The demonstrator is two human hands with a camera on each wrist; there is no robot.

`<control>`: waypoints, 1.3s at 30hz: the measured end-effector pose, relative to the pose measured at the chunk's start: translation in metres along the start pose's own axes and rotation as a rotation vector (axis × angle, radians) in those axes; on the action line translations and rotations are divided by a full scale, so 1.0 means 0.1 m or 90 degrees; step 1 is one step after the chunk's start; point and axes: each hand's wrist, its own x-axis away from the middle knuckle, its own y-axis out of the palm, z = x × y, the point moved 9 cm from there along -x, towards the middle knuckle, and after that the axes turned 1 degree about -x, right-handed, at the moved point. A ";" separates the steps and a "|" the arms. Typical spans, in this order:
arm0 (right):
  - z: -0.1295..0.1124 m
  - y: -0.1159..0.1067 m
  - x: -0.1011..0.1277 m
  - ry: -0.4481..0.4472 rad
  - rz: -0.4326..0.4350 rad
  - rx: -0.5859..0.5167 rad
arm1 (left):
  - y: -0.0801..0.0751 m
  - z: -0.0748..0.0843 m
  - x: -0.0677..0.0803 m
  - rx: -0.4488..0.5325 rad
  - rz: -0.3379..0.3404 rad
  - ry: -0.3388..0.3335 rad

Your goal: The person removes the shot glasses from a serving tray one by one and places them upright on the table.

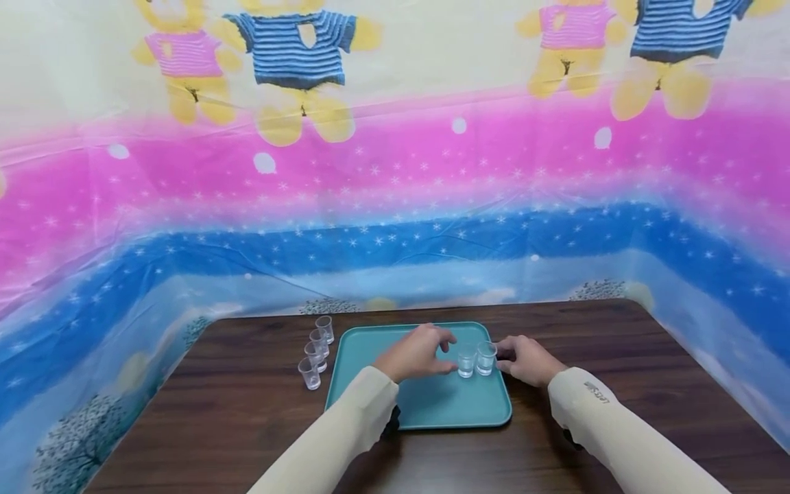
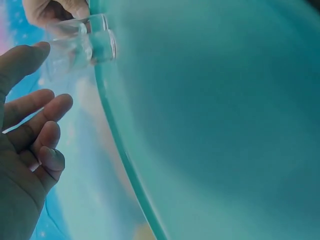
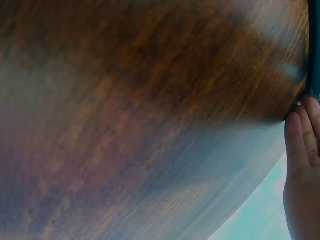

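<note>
My right grip (image 1: 524,360) pinches one small glass (image 1: 486,357); left grip (image 1: 416,353) relaxed beside the other glass (image 1: 465,361) — a nudge could topple either.

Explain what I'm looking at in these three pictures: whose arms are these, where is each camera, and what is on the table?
No machine here: a person works with bare hands, wearing three cameras. The head view looks down at a dark wooden table holding a teal tray. Two small clear cups stand side by side on the tray; four more clear cups line up on the table beside its left edge. The left hand reaches to the nearer tray cup, the right hand to the other; whether either truly grips is hard to tell. The left wrist view shows loosely spread fingers near the cups. The right wrist view shows mostly blurred table with fingers at the edge.
</note>
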 end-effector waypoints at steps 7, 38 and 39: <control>-0.09 0.03 -0.01 -0.010 0.000 0.000 | -0.02 0.03 -0.07 -0.004 0.023 -0.026; 0.00 0.00 0.02 0.000 -0.004 -0.003 | -0.28 -0.12 0.20 0.004 0.061 -0.038; 0.02 0.00 0.03 0.000 -0.005 -0.003 | -0.30 -0.15 0.24 0.002 0.064 -0.038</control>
